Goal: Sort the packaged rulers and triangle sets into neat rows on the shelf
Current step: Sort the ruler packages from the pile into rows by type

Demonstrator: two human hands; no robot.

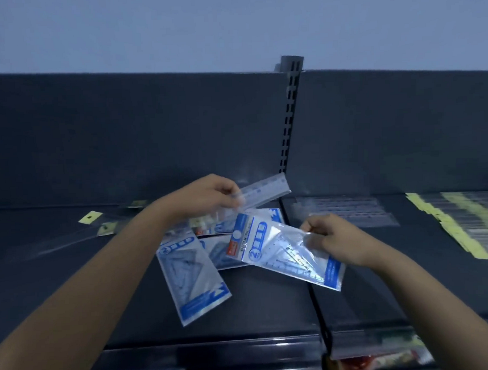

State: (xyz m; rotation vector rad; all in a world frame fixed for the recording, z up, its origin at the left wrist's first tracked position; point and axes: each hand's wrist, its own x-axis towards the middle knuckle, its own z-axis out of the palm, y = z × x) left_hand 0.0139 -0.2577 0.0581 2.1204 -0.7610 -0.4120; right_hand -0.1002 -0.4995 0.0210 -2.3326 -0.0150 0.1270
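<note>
Loose triangle set (195, 280): lies askew on the shelf (255, 309) nearest the camera, apparently awaiting sorting.
Right hand (331, 237): pinches the edge of a triangle set packet (284, 254), lifted clear of the pile, likely so it can be placed separately.
Pile (225, 241): more packets overlap between the hands, unsorted.
Left hand (207, 195): grips a packaged ruler (261, 191) by one end, raised above the pile.
Finished rows (460, 221): yellow-topped packets lie in order far right.

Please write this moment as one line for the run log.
left hand: holds packaged ruler | right hand: holds triangle set | shelf: loose pile unsorted
</note>
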